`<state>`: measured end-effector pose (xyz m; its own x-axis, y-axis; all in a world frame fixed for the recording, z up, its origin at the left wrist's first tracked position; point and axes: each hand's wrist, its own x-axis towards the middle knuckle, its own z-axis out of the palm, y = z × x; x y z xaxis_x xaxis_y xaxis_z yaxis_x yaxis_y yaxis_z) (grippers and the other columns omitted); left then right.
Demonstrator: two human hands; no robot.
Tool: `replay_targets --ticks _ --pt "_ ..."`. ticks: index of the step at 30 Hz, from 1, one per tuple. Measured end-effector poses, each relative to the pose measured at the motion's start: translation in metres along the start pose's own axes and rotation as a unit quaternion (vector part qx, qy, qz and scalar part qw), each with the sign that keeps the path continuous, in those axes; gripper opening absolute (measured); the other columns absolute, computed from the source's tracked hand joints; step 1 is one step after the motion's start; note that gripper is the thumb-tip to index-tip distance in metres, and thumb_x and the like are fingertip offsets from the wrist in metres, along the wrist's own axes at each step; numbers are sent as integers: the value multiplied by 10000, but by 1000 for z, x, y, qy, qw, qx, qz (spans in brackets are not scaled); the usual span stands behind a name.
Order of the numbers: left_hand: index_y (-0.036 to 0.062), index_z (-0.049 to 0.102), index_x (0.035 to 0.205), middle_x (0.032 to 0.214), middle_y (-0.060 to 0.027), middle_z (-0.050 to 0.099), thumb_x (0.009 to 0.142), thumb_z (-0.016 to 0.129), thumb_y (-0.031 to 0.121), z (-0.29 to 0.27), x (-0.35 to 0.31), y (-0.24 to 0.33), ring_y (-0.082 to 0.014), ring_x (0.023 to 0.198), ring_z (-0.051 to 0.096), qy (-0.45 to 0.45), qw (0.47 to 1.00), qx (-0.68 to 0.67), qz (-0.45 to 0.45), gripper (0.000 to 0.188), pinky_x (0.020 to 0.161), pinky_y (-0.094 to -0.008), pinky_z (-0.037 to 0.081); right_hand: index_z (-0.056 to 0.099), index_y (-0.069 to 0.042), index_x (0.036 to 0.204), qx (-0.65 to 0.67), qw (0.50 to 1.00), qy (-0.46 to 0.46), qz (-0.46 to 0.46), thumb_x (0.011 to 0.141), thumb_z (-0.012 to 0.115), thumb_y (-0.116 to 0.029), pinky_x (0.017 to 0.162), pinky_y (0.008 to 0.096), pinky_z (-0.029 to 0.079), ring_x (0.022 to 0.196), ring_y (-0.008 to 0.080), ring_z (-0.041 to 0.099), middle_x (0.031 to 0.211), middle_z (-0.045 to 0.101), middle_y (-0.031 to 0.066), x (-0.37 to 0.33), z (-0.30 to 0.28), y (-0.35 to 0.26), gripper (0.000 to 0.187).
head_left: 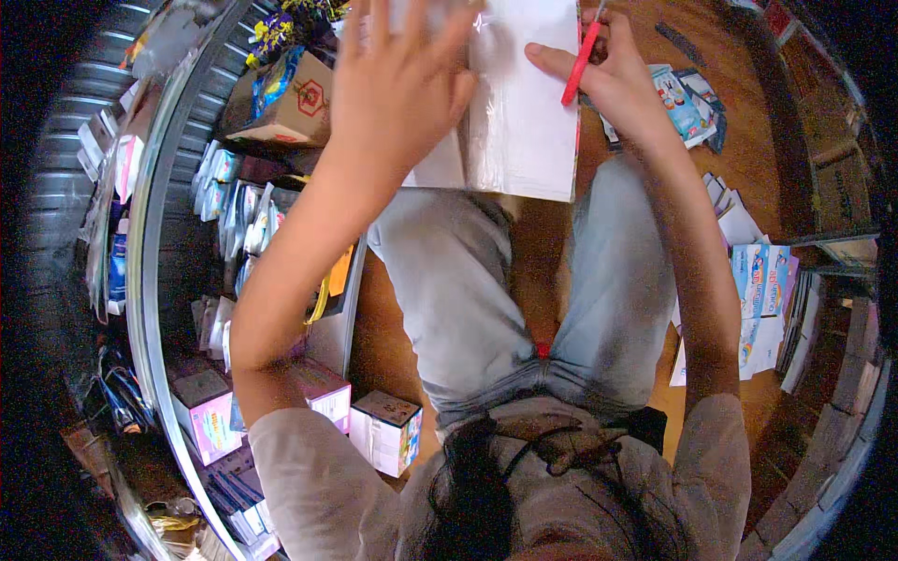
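An open booklet (528,140) with white pages lies across my knees at the top of the view, and a glossy clear plastic strip runs along its fold. My left hand (402,84) is spread out over its left side, fingers apart and slightly blurred. Whether the palm touches the page I cannot tell. On the other side, my right hand (608,70) holds red-handled scissors (582,65), the red loop around the base of its thumb. That thumb extends over the right page's edge. The upper end of the booklet is cut off by the frame.
Left stands a metal-edged shelf (154,280) with packets, beside a cardboard box (290,98). A small white box (385,432) sits on the brown floor. Plastic packets (687,103) lie at the upper right, and blue-and-white cartons (760,299) are stacked at the right.
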<state>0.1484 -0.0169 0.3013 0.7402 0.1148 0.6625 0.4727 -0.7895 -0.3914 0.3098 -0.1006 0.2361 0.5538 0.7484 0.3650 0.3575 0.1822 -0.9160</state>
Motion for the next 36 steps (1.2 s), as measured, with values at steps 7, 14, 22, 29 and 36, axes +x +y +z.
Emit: replay_targets --ticks 7,14,22,29,36 --pt "19 599 879 928 -144 594 787 539 189 38 -9 -29 -335 1005 503 -153 898 -305 280 203 930 -424 375 375 31 1134 43 988 -9 147 681 756 -321 677 282 471 771 179 578 881 570 114 8 -1 24 688" --pt "-2 594 682 633 -107 582 817 537 189 80 -3 -36 -284 721 561 -63 914 -298 269 240 697 -370 450 497 -32 1061 -379 896 5 -232 682 744 -266 733 321 458 818 220 586 922 587 105 -21 -37 -26 510" --pt "-36 463 496 483 -197 436 814 494 166 63 16 -46 -323 434 436 -170 861 -474 68 378 468 -398 353 532 -93 994 -538 764 -241 -264 618 731 -252 733 383 438 814 299 566 894 587 100 -49 -49 -72 454" --pt "-55 506 505 462 -204 456 800 488 189 38 22 -31 -320 417 482 -172 890 -422 16 383 470 -385 397 531 -135 926 -620 678 -278 -280 699 649 -283 584 373 442 669 266 587 704 577 65 -38 -26 -81 295" --pt "-62 503 522 440 -172 451 791 490 201 33 20 -26 -242 384 470 -161 875 -456 -31 377 447 -355 380 531 -162 869 -600 620 -279 -422 736 593 -268 506 359 459 537 240 595 577 568 53 -28 -27 -81 181"
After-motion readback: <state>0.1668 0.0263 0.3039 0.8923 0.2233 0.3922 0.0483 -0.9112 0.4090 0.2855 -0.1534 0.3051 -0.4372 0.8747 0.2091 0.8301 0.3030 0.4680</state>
